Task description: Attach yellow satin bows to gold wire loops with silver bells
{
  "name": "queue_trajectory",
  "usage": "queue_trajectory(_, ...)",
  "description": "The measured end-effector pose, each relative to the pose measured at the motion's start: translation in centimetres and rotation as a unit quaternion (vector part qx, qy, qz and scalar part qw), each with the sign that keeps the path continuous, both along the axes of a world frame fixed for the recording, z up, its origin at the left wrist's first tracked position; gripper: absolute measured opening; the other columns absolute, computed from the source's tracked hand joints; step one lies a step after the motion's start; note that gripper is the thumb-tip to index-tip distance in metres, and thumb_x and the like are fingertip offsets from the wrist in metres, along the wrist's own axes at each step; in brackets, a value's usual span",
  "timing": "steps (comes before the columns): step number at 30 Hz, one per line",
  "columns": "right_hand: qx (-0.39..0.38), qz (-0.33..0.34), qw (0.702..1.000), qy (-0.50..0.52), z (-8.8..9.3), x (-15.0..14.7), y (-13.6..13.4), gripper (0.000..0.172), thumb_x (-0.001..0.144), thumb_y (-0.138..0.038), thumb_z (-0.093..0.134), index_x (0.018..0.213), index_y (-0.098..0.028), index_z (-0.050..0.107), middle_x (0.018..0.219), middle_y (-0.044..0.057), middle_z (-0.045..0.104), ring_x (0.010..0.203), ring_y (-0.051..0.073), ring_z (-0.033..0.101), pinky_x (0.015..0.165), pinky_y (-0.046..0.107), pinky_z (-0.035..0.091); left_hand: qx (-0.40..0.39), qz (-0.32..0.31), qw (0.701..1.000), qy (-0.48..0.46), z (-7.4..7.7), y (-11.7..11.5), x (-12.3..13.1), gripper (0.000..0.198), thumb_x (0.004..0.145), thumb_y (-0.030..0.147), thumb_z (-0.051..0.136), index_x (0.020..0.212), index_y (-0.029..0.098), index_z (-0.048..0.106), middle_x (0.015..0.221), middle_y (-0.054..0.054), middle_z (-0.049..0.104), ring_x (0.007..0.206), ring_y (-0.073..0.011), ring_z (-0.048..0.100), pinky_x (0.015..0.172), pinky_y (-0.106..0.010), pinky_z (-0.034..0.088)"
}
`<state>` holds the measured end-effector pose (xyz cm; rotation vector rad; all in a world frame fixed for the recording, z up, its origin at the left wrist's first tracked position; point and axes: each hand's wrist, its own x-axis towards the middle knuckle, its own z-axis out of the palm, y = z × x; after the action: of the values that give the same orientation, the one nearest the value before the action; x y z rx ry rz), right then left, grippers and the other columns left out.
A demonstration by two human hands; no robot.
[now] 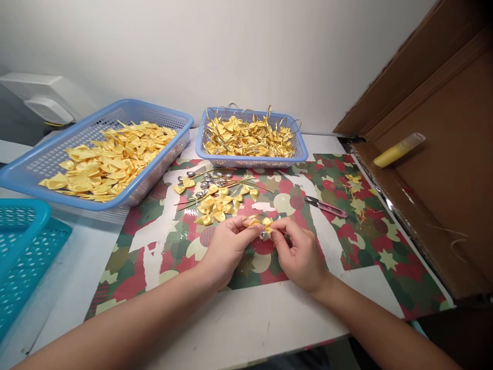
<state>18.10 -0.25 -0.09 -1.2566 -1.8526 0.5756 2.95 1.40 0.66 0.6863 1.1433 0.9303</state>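
Observation:
My left hand (225,249) and my right hand (300,254) meet over the patterned mat (365,241), both pinching one small yellow ribbon bow (262,222) with a thin gold cord and a silvery bit under it. Just beyond them lies a loose pile of yellow bows (215,203) with gold cords and several silver beads (208,181). Pink thread snips (326,206) rest on the mat to the right of my hands.
A large blue basket (42,159) of plain yellow bows stands at the back left. A smaller blue basket (300,151) holds bows with gold loops. A teal basket (23,241) sits at the left edge. An open cardboard box (442,180) with a yellow tube (398,150) fills the right.

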Motion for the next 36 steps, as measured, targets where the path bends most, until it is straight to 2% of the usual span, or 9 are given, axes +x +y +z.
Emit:
queue_trajectory(7, -0.075, 0.049, 0.994, 0.061, -0.9, 1.0, 0.3, 0.012, 0.093, -0.017, 0.045, 0.085, -0.021, 0.052, 0.063, -0.004, 0.052, 0.048, 0.009, 0.046, 0.046, 0.022, 0.037, -0.034, 0.007, 0.999, -0.030, 0.2, 0.1, -0.2, 0.025, 0.061, 0.030, 0.076, 0.056, 0.018, 0.055, 0.055, 0.005, 0.052, 0.054, -0.0090, 0.043, 0.055, -0.023, 0.032)
queue_trajectory(11, -0.082, 0.052, 0.992, 0.076, -1.4, 1.2, 0.4, 0.012, 0.094, -0.019, 0.046, 0.085, -0.021, 0.052, 0.062, -0.004, 0.052, 0.045, 0.008, 0.044, 0.044, 0.021, 0.036, -0.043, 0.002, 0.998, -0.048, 0.3, 0.2, -0.3, 0.024, 0.058, 0.027, 0.079, 0.056, 0.018, 0.058, 0.056, 0.004, 0.056, 0.055, -0.0097, 0.048, 0.056, -0.023, 0.034)
queue_trajectory(15, -0.059, 0.055, 0.994, 0.075, -1.4, 1.2, 0.4, 0.012, 0.093, -0.017, 0.046, 0.085, -0.022, 0.054, 0.064, -0.004, 0.054, 0.048, 0.009, 0.047, 0.046, 0.022, 0.038, -0.044, -0.018, 0.998, -0.052, 0.2, 0.3, -0.5, 0.024, 0.057, 0.027, 0.081, 0.057, 0.017, 0.060, 0.058, 0.003, 0.059, 0.058, -0.0100, 0.051, 0.057, -0.022, 0.037)
queue_trajectory(20, 0.006, 0.049, 0.997, 0.054, -0.6, 0.7, 0.4, 0.015, 0.090, -0.011, 0.046, 0.084, -0.022, 0.055, 0.068, -0.001, 0.062, 0.059, 0.012, 0.057, 0.053, 0.023, 0.044, -0.032, -0.027, 0.999, -0.032, 0.0, 0.3, -0.5, 0.028, 0.057, 0.029, 0.082, 0.057, 0.017, 0.057, 0.056, 0.003, 0.058, 0.054, -0.0096, 0.049, 0.053, -0.022, 0.035)
queue_trajectory(26, 0.046, 0.023, 0.998, 0.026, 0.0, 0.1, 0.2, 0.017, 0.089, -0.010, 0.047, 0.080, -0.022, 0.055, 0.067, 0.000, 0.062, 0.058, 0.013, 0.056, 0.052, 0.024, 0.043, -0.028, -0.054, 0.998, -0.034, -0.1, 0.1, -0.6, 0.028, 0.062, 0.032, 0.080, 0.057, 0.018, 0.058, 0.054, 0.004, 0.058, 0.052, -0.0093, 0.048, 0.052, -0.022, 0.035)
queue_trajectory(31, -0.005, -0.002, 0.999, 0.046, 0.1, -0.2, -0.1, 0.015, 0.092, -0.014, 0.047, 0.081, -0.021, 0.054, 0.065, -0.002, 0.060, 0.052, 0.011, 0.052, 0.048, 0.022, 0.040, -0.031, -0.028, 0.998, -0.038, -0.6, -0.1, -0.5, 0.026, 0.062, 0.033, 0.082, 0.061, 0.017, 0.062, 0.060, 0.002, 0.064, 0.057, -0.0106, 0.054, 0.055, -0.022, 0.038)
queue_trajectory(36, -0.045, 0.017, 0.996, 0.071, -0.1, 0.1, 0.0, 0.012, 0.092, -0.016, 0.047, 0.085, -0.021, 0.055, 0.065, -0.002, 0.060, 0.050, 0.010, 0.051, 0.047, 0.021, 0.039, -0.033, -0.016, 0.998, -0.058, -0.4, -0.1, -0.4, 0.023, 0.062, 0.031, 0.082, 0.061, 0.017, 0.063, 0.062, 0.002, 0.065, 0.060, -0.0098, 0.056, 0.058, -0.021, 0.041)
